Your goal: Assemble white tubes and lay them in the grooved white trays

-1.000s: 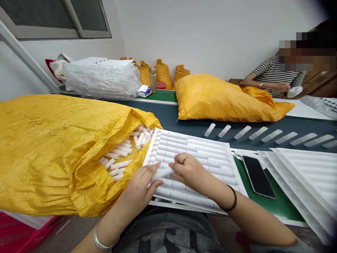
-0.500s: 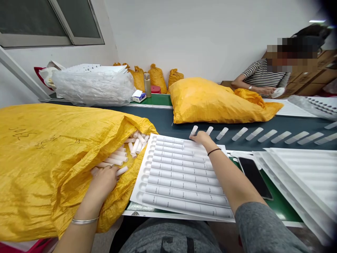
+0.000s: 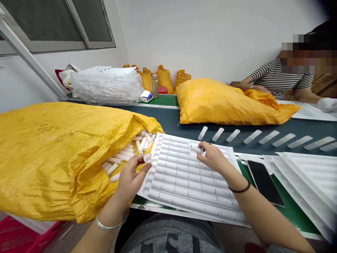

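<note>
Left fingers point(image 3: 142, 173) around tube point(image 3: 147, 159), near yellow sack point(image 3: 52, 147), well apart from phone point(image 3: 265, 182).

Left hand point(image 3: 134, 172): yellow woven sack point(image 3: 52, 151) blocked its left side.
Right hand point(image 3: 212, 157): white tubes point(image 3: 252, 137) lined the belt point(image 3: 165, 117) ahead, an orange sack point(image 3: 223, 102) bulging behind them.
Slotted tray point(image 3: 231, 159): open air lay above it between both hands.

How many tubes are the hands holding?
2: one tube in the left hand, its open end showing, near the sack; another in the right hand, over the tray. More could be hidden.
</note>
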Tool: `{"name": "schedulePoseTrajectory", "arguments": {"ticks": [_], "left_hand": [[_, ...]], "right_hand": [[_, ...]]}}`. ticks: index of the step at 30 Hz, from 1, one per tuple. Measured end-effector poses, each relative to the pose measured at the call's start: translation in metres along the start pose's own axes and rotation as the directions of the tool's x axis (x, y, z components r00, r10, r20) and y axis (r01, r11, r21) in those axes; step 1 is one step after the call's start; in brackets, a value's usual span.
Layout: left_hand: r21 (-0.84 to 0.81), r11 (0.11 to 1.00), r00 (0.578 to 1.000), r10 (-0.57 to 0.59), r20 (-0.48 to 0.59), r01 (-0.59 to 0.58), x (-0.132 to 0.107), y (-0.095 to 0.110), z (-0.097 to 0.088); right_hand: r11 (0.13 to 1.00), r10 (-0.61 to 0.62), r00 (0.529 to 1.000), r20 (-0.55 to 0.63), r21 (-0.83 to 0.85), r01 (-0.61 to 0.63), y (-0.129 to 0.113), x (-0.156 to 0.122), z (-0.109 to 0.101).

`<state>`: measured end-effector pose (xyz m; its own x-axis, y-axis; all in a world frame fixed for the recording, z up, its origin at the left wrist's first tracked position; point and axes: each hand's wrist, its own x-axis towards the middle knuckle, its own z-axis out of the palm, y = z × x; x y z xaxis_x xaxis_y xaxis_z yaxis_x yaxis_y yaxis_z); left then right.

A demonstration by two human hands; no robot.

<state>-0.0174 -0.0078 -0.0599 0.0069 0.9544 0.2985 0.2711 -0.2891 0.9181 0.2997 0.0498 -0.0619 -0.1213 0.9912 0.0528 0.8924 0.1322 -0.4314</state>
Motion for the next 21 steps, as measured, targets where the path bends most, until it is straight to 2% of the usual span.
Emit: {"name": "schedulePoseTrajectory", "arguments": {"ticks": [2,3,4,6,7,8,10,12,15,16,18,19,21], "left_hand": [[-0.368,0.925,0.993,-0.115,-0.021,0.099,-0.006,0.008,0.018],[-0.505,0.852,0.986,-0.168,-0.018,0.136,-0.008,0.012,0.026],[-0.598,0.785,0.978,-0.209,-0.011,0.161,-0.009,0.015,0.033],[-0.687,0.7,0.967,-0.253,0.017,0.195,-0.009,0.02,0.042],[-0.702,0.682,0.965,-0.261,0.029,0.205,-0.009,0.021,0.044],[-0.708,0.675,0.964,-0.264,0.033,0.209,-0.009,0.02,0.045],[-0.699,0.683,0.962,-0.273,0.027,0.213,-0.008,0.017,0.043],[-0.653,0.724,0.96,-0.279,0.018,0.223,-0.008,0.012,0.038],[-0.45,0.862,0.968,-0.251,0.016,0.231,-0.009,0.01,0.027],[-0.349,0.912,0.974,-0.224,0.018,0.216,-0.009,0.012,0.024],[-0.118,0.981,0.986,-0.147,0.073,0.155,-0.008,0.017,0.018],[-0.007,0.994,0.985,-0.104,0.138,0.106,-0.007,0.021,0.016],[0.165,0.986,0.955,-0.036,0.294,-0.013,-0.006,0.028,0.013]], "right_hand": [[0.957,-0.073,0.997,0.005,0.282,0.069,-0.022,-0.021,-0.004],[0.877,-0.12,0.992,0.028,0.471,0.093,-0.033,-0.031,-0.004],[0.756,-0.168,0.984,0.057,0.648,0.091,-0.043,-0.04,-0.003],[0.512,-0.223,0.969,0.102,0.859,0.027,-0.058,-0.054,0.003],[0.435,-0.219,0.969,0.112,0.901,-0.006,-0.062,-0.059,0.006],[0.394,-0.192,0.976,0.104,0.919,-0.02,-0.064,-0.061,0.008],[0.423,-0.107,0.993,0.048,0.906,0.002,-0.063,-0.062,0.012],[0.525,-0.07,0.997,-0.021,0.85,0.055,-0.058,-0.06,0.011],[0.64,-0.18,0.975,-0.129,0.738,0.215,-0.051,-0.055,0.004],[0.662,-0.249,0.952,-0.176,0.687,0.3,-0.051,-0.054,0.001],[0.686,-0.409,0.877,-0.251,0.55,0.477,-0.052,-0.052,-0.005],[0.684,-0.484,0.834,-0.264,0.481,0.549,-0.053,-0.051,-0.007],[0.668,-0.588,0.769,-0.249,0.387,0.636,-0.058,-0.05,-0.008]]}}
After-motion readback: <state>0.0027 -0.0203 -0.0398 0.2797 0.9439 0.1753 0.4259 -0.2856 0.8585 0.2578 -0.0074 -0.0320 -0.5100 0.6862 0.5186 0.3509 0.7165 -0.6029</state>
